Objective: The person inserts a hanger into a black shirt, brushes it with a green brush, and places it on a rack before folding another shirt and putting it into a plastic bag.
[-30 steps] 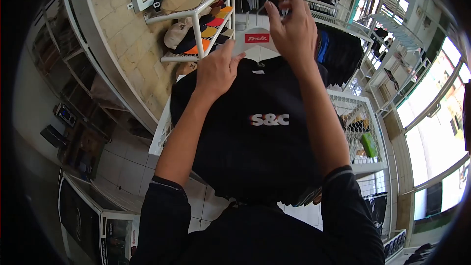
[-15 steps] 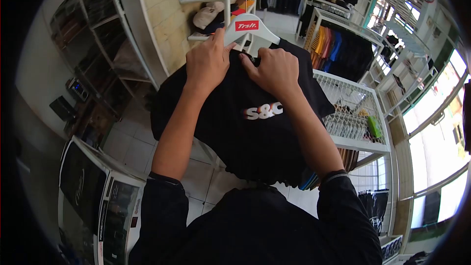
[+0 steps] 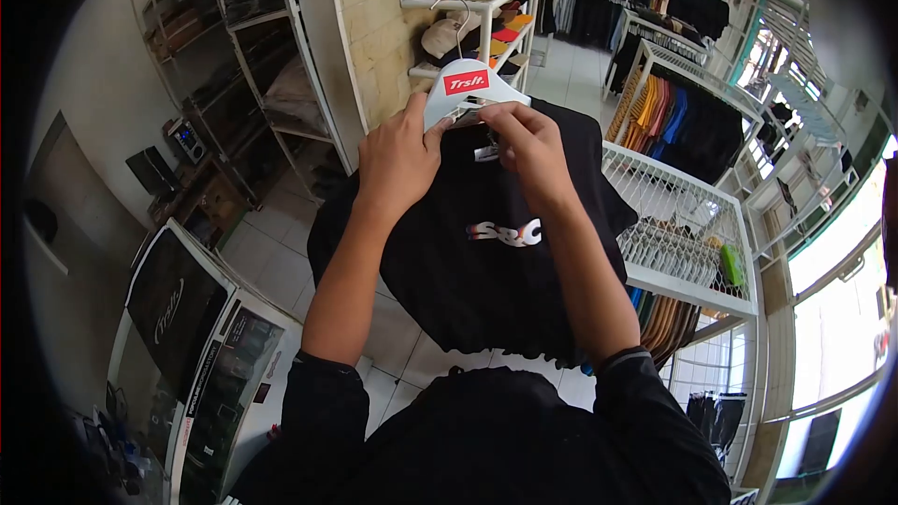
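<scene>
A black T-shirt (image 3: 449, 290) with white "S&C" lettering hangs on a white clothes hanger (image 3: 508, 93) in front of me. The hanger carries a red "Trslt." label (image 3: 467, 82) and a metal hook. My left hand (image 3: 400, 164) is closed around the hanger's left shoulder, its thumb by the neckline. At the right side of the neck opening, my right hand (image 3: 535, 145) pinches the T-shirt's collar, its index finger reaching over the hanger. A small neck tag (image 3: 486, 153) shows just left of the right thumb. The gripped cloth is partly hidden by the fingers.
A white mesh-topped rack (image 3: 678, 196) with clothes beneath stands at the right. Ahead are a shelf with caps (image 3: 449, 37) and a rail of coloured shirts (image 3: 669, 108). A white-framed cabinet (image 3: 220, 318) stands at the lower left.
The hanger's hook has come into view as the view shifts. My right hand has turned into a pinch near the hanger, and the neck tag now shows.
</scene>
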A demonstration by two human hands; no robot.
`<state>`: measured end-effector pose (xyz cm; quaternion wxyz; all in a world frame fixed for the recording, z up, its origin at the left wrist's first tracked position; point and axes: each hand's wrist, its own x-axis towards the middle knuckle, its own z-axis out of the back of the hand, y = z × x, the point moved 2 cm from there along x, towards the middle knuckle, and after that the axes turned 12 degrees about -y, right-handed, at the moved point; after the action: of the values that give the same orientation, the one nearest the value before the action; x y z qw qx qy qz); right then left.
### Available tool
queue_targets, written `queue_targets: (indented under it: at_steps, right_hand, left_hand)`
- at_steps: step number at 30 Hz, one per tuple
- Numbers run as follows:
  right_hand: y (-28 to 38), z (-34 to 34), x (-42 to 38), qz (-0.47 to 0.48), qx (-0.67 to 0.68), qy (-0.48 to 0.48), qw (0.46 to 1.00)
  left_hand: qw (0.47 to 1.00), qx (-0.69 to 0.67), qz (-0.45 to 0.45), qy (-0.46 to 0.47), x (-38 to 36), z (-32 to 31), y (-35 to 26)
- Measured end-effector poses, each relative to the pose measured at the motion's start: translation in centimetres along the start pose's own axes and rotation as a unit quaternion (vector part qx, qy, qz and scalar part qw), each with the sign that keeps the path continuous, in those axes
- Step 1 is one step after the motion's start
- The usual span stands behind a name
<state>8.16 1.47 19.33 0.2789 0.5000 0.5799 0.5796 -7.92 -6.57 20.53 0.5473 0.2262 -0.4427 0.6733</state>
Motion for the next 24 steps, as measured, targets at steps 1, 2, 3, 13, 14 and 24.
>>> queue_targets:
  at_steps: [1, 2, 3, 13, 14, 24]
  right_hand:
    - [0.1, -0.2, -0.8, 0.063, 0.050, -0.022, 0.997]
    - [0.1, -0.2, -1.7, 0.125, 0.100, -0.045, 0.986]
    - [0.0, -0.1, -2.7, 0.160, 0.093, -0.046, 0.982]
    - [-2.8, 5.1, -7.2, 0.182, 0.173, -0.182, 0.951]
    - [-2.7, 5.9, -7.6, 0.183, 0.183, -0.188, 0.947]
    - [-0.3, 15.3, -11.9, 0.234, 0.091, -0.166, 0.954]
  left_hand:
    - [1.000, 0.003, 0.000, -0.004, 0.0, 0.5, -0.3]
    - [1.000, 0.002, 0.017, 0.020, 0.0, 1.1, -0.6]
    - [0.998, -0.001, 0.033, 0.044, -0.2, 1.4, -1.0]
    - [0.982, -0.139, 0.074, 0.107, -2.7, 1.6, -6.1]
    - [0.982, -0.138, 0.073, 0.108, -2.9, 1.3, -6.5]
    - [0.975, -0.162, 0.016, 0.149, -5.6, 2.4, -15.0]
